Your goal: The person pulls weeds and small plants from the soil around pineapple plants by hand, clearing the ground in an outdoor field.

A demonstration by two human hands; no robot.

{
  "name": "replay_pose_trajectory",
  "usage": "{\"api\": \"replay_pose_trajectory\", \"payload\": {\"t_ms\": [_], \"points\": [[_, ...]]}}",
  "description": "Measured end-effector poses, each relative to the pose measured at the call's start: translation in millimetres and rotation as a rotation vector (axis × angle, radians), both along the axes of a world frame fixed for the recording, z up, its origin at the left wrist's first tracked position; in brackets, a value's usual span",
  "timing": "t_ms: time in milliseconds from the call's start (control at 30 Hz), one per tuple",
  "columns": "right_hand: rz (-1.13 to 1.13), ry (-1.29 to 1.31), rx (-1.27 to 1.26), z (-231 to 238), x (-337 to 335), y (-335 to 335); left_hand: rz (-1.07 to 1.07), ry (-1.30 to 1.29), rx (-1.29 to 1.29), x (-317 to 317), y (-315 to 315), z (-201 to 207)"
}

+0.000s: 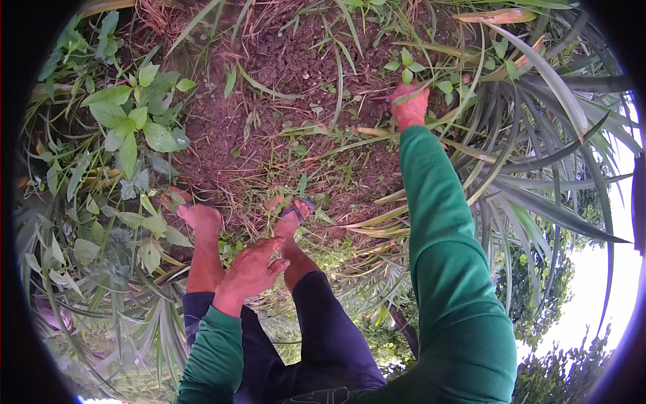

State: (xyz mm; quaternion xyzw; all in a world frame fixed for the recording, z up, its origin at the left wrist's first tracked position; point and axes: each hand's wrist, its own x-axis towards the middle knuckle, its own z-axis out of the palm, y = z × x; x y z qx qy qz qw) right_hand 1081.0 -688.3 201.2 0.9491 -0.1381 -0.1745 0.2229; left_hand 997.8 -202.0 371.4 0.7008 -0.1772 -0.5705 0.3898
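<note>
My right hand (410,106) reaches far out to the right, down at the soil. Its fingers look closed, low among the stems; what they hold is hidden. A thin pinkish strip (383,98) shows at the hand, too small to name. Just beyond it stands a small broad-leaved weed (406,64). Beside that hand grows a large plant with long, spiky grey-green leaves (538,178). My left hand (252,269) hangs in front of my legs, fingers loosely bent and the thumb apart, with nothing plainly held.
Reddish-brown soil (282,64) with dry grass and small weeds lies ahead. A leafy green weed (128,114) stands at the left. My feet are on the ground near the middle, a dark sandal (303,205) on the right one. More spiky leaves (155,330) grow at the lower left.
</note>
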Motion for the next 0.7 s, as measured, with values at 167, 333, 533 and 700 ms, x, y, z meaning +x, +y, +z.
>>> {"api": "replay_pose_trajectory", "payload": {"t_ms": [167, 333, 533, 700], "points": [[0.078, 0.484, 0.065, 1.6, 2.4, -7.9, -0.001, -0.028, 0.007, -2.9, 4.2, -0.9], [0.183, 0.216, 0.108, 13.1, 2.4, 24.2, 0.006, -0.103, -0.041, -3.2, 12.1, 0.3], [-0.384, -0.178, 0.321, 42.9, -28.5, 21.5, -0.038, -0.036, 0.039, 3.8, 7.5, 4.5], [-0.425, -0.177, 0.139, -32.4, -93.9, -7.1, -0.071, -0.068, -0.015, -0.4, -2.2, -0.5]]}}
